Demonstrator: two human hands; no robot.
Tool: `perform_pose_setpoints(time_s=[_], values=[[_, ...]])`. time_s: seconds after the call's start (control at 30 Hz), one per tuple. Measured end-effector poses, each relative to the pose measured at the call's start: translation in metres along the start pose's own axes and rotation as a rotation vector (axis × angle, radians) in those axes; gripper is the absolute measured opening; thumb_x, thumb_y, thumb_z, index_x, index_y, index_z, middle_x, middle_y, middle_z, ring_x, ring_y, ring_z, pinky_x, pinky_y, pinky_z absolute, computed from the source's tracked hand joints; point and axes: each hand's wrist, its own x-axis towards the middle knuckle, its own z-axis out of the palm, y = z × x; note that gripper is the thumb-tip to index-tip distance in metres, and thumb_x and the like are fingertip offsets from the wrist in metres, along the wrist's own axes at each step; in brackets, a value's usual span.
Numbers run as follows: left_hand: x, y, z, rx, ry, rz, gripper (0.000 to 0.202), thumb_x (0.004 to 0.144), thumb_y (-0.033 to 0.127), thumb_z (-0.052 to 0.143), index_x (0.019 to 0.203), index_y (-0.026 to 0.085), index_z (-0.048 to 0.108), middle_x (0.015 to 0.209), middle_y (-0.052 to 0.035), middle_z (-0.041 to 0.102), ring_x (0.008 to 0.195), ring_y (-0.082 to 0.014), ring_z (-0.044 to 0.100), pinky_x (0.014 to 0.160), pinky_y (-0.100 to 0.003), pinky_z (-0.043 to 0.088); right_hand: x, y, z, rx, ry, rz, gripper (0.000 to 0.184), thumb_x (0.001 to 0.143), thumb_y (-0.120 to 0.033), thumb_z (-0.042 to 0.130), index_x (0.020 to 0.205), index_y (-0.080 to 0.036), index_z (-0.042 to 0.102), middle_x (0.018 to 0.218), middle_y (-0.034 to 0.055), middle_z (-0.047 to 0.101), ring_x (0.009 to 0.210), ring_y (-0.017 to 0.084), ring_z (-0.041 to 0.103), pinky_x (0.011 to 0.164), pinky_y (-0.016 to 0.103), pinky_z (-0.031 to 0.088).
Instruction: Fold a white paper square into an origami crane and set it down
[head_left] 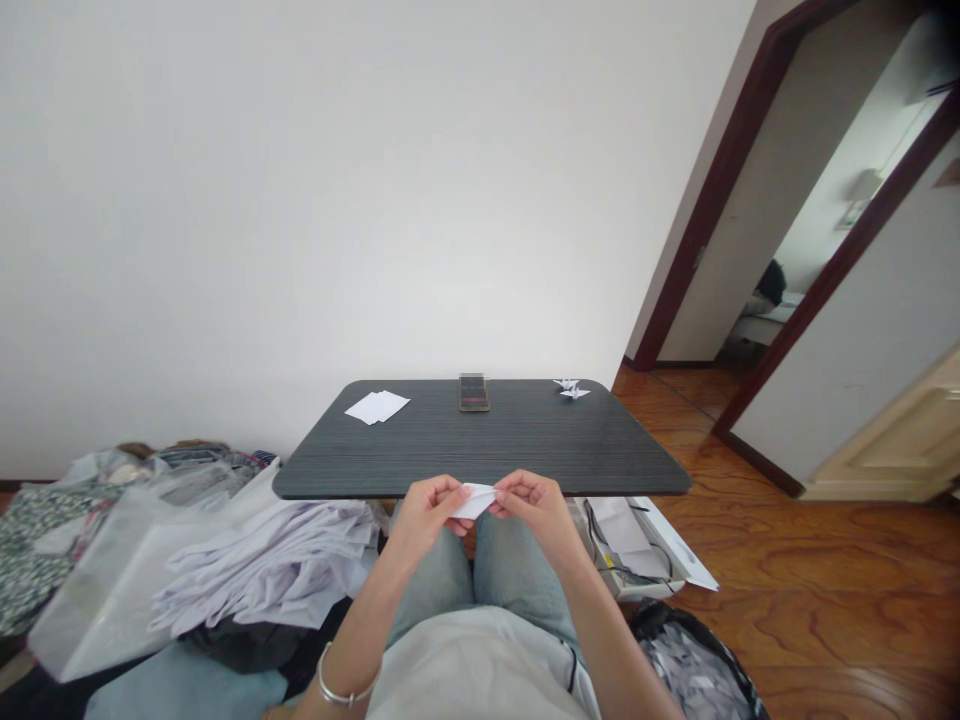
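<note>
A small folded piece of white paper (472,502) is held just in front of the near edge of the dark table. My left hand (435,506) pinches its left side between thumb and fingers. The right-hand corner is pinched by my right hand (528,497). On the table's far right lie two folded paper cranes (574,393), close together. A few loose white paper sheets (377,407) overlap at the far left of the tabletop. The fingertips partly cover the paper, so its exact folds are hard to make out.
A phone (473,393) stands at the back middle of the table (480,450). White folded cloth (277,560) and other fabrics are heaped on the left. A box with papers and cables (630,550) sits at the lower right, beside a black bag (694,660).
</note>
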Motion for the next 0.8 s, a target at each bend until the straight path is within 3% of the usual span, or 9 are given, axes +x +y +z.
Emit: perform_pose_setpoints(time_s=[0.33, 0.5, 0.6, 0.8], values=[[0.0017, -0.0034, -0.0007, 0.02, -0.01, 0.005, 0.036, 0.068, 0.046, 0.065, 0.067, 0.011, 0.059, 0.052, -0.002, 0.063, 0.047, -0.0125, 0.057, 0.045, -0.022, 0.048, -0.0007, -0.0003, 0.0012, 0.03, 0.023, 0.021, 0.02, 0.061, -0.033, 0.075, 0.069, -0.015, 0.069, 0.058, 0.0034, 0.07, 0.052, 0.014, 0.065, 0.053, 0.023, 0.053], [-0.0002, -0.0014, 0.002, -0.025, 0.012, 0.133, 0.035, 0.067, 0.038, 0.069, 0.091, 0.015, 0.058, 0.06, 0.0019, 0.061, 0.055, -0.013, 0.058, 0.048, -0.023, 0.049, -0.0004, -0.0004, 0.0014, 0.032, 0.027, 0.008, 0.021, 0.061, -0.033, 0.075, 0.07, -0.015, 0.069, 0.057, 0.0035, 0.069, 0.052, 0.014, 0.065, 0.053, 0.024, 0.053], [-0.0008, -0.0013, 0.0023, 0.041, -0.014, 0.174, 0.03, 0.068, 0.035, 0.068, 0.087, 0.013, 0.064, 0.072, -0.003, 0.065, 0.062, -0.0138, 0.058, 0.05, -0.022, 0.049, -0.0007, -0.0012, 0.002, 0.034, 0.006, 0.003, 0.021, 0.062, -0.033, 0.075, 0.07, -0.015, 0.068, 0.058, 0.0031, 0.07, 0.053, 0.014, 0.065, 0.054, 0.024, 0.053], [0.0009, -0.0063, -0.001, 0.193, -0.005, 0.179, 0.026, 0.072, 0.035, 0.064, 0.084, 0.012, 0.07, 0.075, -0.0072, 0.069, 0.058, -0.0139, 0.058, 0.053, -0.023, 0.047, -0.0011, -0.0021, 0.0052, 0.036, -0.004, -0.007, 0.021, 0.06, -0.033, 0.077, 0.068, -0.016, 0.066, 0.059, 0.0021, 0.069, 0.054, 0.014, 0.064, 0.056, 0.024, 0.052]])
